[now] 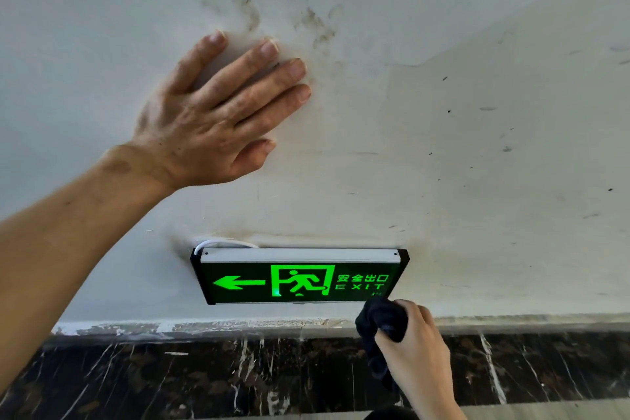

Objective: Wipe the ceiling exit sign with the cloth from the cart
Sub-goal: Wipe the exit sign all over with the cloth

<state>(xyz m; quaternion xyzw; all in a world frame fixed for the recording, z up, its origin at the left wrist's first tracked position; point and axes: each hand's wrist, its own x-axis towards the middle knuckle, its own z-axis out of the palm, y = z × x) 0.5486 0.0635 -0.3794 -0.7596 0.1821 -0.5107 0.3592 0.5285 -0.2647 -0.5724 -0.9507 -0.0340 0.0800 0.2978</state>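
Reaching up, the person has both hands near the exit sign, which hangs from the white ceiling low in the view. Right hand sits just below the sign's lower right corner, fingers curled tight round a bunched dark cloth; the top of the cloth is at the sign's bottom edge, by the "EXIT" lettering, though real contact cannot be told. A tail of cloth hangs down beside the wrist. Left hand is well apart from the sign, up and to its left, laid flat against the ceiling, fingers straight and slightly fanned, gripping nothing.

Sign: long, thin, black-edged panel, lit green. Arrow pointing left, running-figure-in-doorway symbol at centre, Chinese characters over "EXIT" at right. A pale grey strip runs along its top where it meets the ceiling, a small dark screw at each end. A white cable loops out behind the top left corner.

Ceiling: off-white paint, dark smudges and finger-like marks above the left hand, scattered small specks to the right. Below the sign, a rough, chipped paint line where the ceiling meets a band of dark marble with white veins.
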